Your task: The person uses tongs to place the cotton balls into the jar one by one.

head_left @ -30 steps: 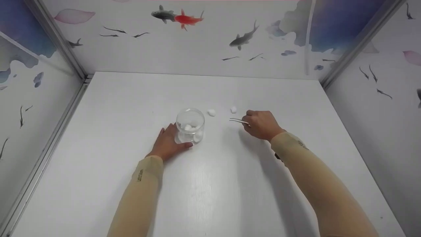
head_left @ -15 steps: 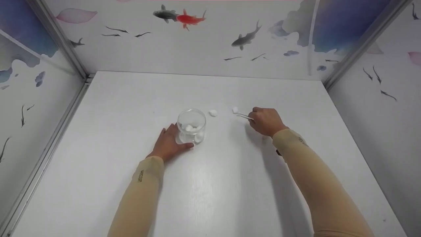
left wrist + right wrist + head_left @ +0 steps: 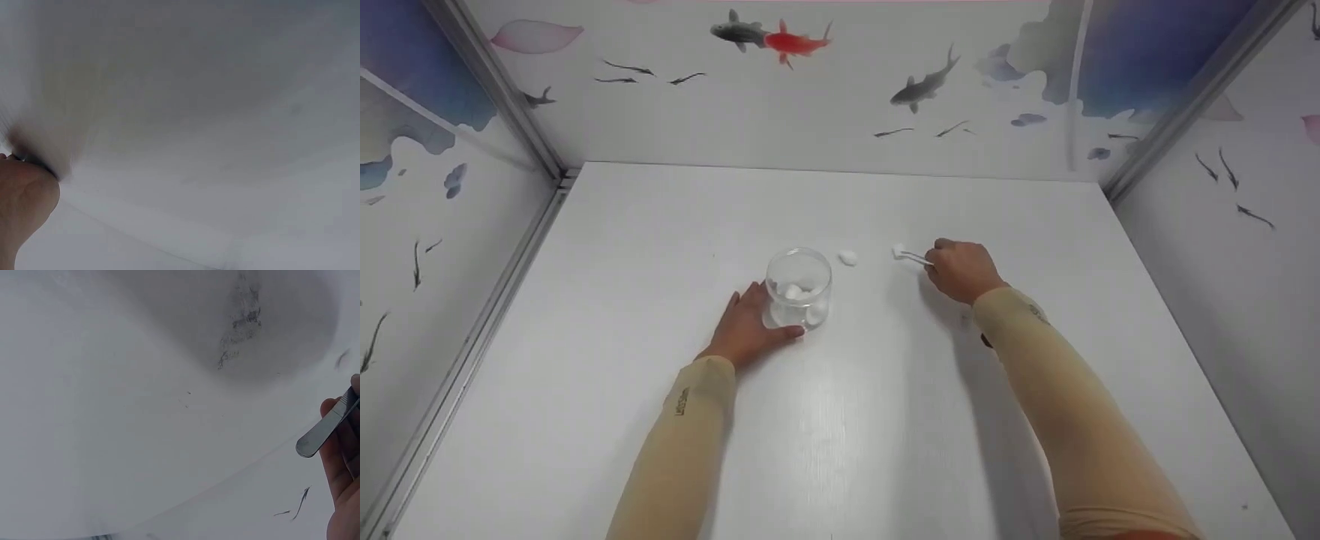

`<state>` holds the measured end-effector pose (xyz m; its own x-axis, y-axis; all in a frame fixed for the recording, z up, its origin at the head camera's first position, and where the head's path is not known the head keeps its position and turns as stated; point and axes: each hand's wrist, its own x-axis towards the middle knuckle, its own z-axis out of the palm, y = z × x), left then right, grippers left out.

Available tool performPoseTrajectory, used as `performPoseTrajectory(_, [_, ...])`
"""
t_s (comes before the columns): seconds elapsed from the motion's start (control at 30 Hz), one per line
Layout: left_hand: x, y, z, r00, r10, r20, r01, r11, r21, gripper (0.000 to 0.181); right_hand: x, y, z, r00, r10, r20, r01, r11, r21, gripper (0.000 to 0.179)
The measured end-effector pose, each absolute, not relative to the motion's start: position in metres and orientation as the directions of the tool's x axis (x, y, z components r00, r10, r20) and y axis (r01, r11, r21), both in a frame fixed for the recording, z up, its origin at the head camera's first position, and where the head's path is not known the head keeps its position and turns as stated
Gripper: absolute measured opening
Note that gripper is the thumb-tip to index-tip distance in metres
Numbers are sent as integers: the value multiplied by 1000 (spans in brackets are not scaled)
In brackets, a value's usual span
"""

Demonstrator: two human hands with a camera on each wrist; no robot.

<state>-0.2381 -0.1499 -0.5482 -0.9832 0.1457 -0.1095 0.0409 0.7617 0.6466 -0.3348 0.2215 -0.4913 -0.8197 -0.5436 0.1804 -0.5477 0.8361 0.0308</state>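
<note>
My left hand (image 3: 750, 328) holds a clear round jar (image 3: 799, 276) at its lower left, thumb along the front of the base and fingers behind. Several white cotton balls lie in the jar, one cotton ball (image 3: 793, 292) showing through its mouth. With my right hand (image 3: 964, 270) I pinch metal tweezers (image 3: 916, 259), whose tips are right at a small cotton ball (image 3: 898, 250). The rounded rear end of the tweezers (image 3: 322, 436) sticks out of my fingers in the right wrist view. Only part of my left hand (image 3: 25, 197) shows in the left wrist view.
Another cotton ball (image 3: 847, 258) lies on the white table (image 3: 825, 435) between the jar and the tweezers. Walls printed with fish, such as the back wall (image 3: 810, 112), enclose the table at the back and both sides.
My right hand has moved slightly away from me, bringing the tweezers' tips from the near side of the cotton ball up to it. The left hand and jar stay in place.
</note>
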Motion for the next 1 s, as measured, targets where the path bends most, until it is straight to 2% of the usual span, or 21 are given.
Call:
performPoseTrajectory(0.43, [-239, -147, -546, -984, 149, -102, 49, 764, 644, 114, -342, 219, -495, -856, -499, 132, -496, 866, 59, 15])
performPoseTrajectory(0.67, [-239, -147, -547, -984, 132, -121, 24, 768, 640, 116, -342, 216, -499, -843, -516, 153, -504, 857, 112, 17])
performPoseTrajectory(1.0, [-238, -150, -546, -983, 140, -120, 30, 763, 646, 114, -344, 214, -503, -794, -552, 253, -521, 833, 183, 21])
